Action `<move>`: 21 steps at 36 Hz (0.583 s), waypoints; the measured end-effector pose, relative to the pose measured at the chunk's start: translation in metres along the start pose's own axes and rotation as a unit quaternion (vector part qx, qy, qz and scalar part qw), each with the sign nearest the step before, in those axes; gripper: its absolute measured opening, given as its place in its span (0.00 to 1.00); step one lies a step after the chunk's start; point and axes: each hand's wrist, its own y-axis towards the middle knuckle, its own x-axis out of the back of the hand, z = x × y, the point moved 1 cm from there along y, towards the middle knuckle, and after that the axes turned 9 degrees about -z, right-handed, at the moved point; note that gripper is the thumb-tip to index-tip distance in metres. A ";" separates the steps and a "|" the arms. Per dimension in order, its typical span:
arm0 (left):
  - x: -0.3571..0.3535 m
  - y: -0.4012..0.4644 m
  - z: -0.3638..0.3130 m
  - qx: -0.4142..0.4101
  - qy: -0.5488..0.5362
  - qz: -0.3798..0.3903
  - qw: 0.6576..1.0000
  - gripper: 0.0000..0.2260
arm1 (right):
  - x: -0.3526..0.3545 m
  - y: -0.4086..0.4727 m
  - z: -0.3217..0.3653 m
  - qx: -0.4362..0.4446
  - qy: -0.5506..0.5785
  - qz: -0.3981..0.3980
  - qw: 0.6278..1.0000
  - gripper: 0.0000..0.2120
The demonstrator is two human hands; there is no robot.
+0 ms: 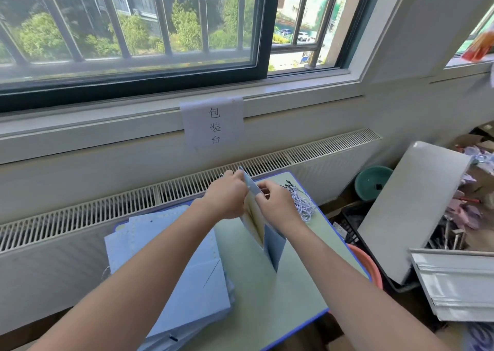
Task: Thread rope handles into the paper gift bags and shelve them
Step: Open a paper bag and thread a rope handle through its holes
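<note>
While your left hand (227, 195) and right hand (275, 198) pinch the upright bag (263, 227) rim, a hard tug risks tearing its holes.

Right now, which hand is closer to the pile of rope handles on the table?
Right. The right hand sits just beside the rope handles; the left hand is across the bag.
</note>
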 end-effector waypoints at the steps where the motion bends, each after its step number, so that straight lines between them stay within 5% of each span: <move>1: 0.000 -0.001 0.002 -0.017 0.007 0.033 0.999 0.05 | 0.000 0.001 0.000 -0.006 0.001 -0.002 1.000 0.09; 6: -0.002 -0.007 0.009 -0.049 0.037 0.131 0.989 0.03 | -0.001 0.004 -0.007 -0.027 0.005 -0.015 1.000 0.07; 10: 0.003 -0.006 0.005 -0.028 -0.041 0.016 0.999 0.09 | -0.002 0.002 -0.003 -0.015 0.008 -0.005 1.000 0.06; 14: 0.003 -0.007 0.008 0.057 -0.193 -0.127 0.971 0.09 | 0.000 0.004 0.000 -0.009 0.019 -0.012 1.000 0.05; 18: 0.011 -0.010 -0.004 0.113 -0.274 -0.157 0.942 0.10 | -0.003 0.008 0.000 -0.021 0.027 -0.020 0.999 0.08; 21: 0.010 -0.011 -0.014 0.132 -0.263 -0.101 0.951 0.12 | -0.008 0.009 -0.001 -0.054 0.076 0.016 0.996 0.09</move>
